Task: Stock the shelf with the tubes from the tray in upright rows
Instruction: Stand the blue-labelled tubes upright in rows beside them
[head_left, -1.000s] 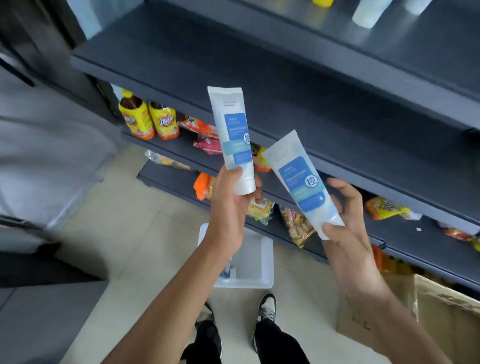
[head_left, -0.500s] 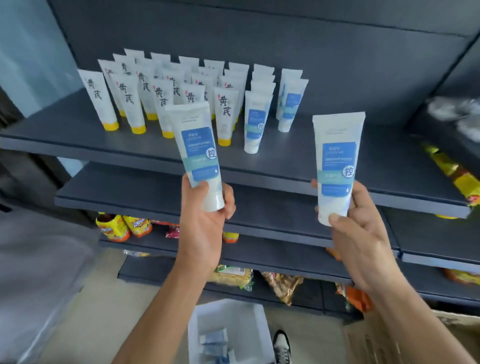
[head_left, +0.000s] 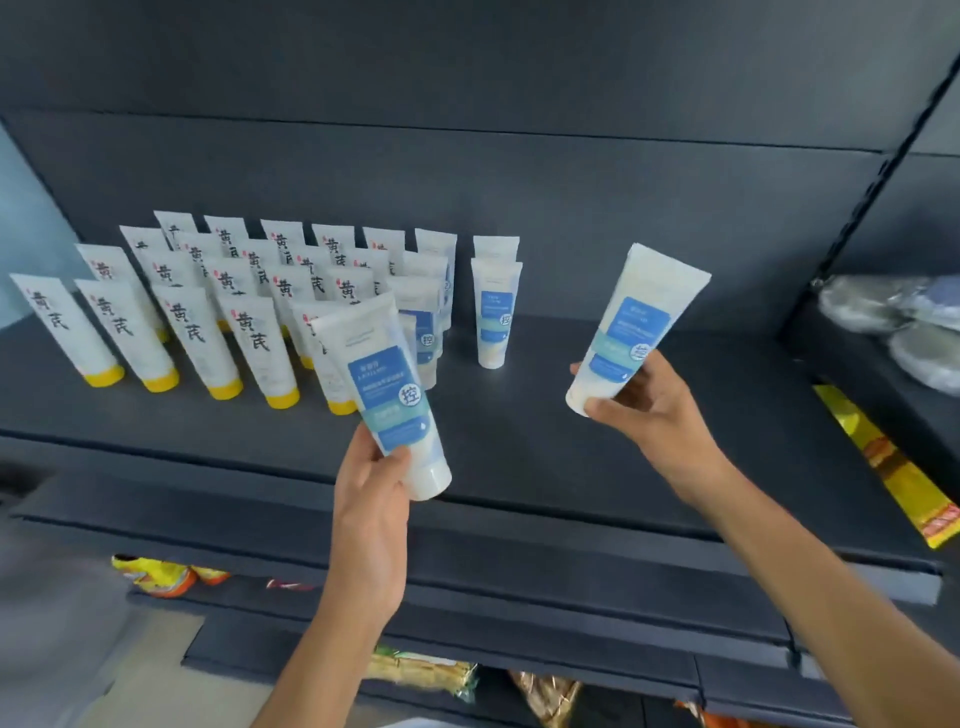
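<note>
My left hand (head_left: 375, 483) grips a white tube with a blue label (head_left: 385, 395), cap down, tilted left, over the front of the dark shelf (head_left: 519, 441). My right hand (head_left: 649, 410) holds a second blue-label tube (head_left: 631, 332), cap down, leaning right, above bare shelf to the right of the rows. Several yellow-capped white tubes (head_left: 192, 332) stand upright in rows on the shelf's left. Several blue-label tubes (head_left: 493, 312) stand upright beside them. The tray is out of view.
A neighbouring shelf at the right carries grey wrapped packs (head_left: 893, 322) and a yellow packet (head_left: 893, 467). Lower shelves hold snack bags (head_left: 421, 670) and orange-yellow packets (head_left: 161, 574). The shelf's back panel (head_left: 519, 182) rises behind the rows.
The view has risen from the floor and tray to the upper shelf. Both hands have moved forward over the shelf with their tubes; the right tube now leans right.
</note>
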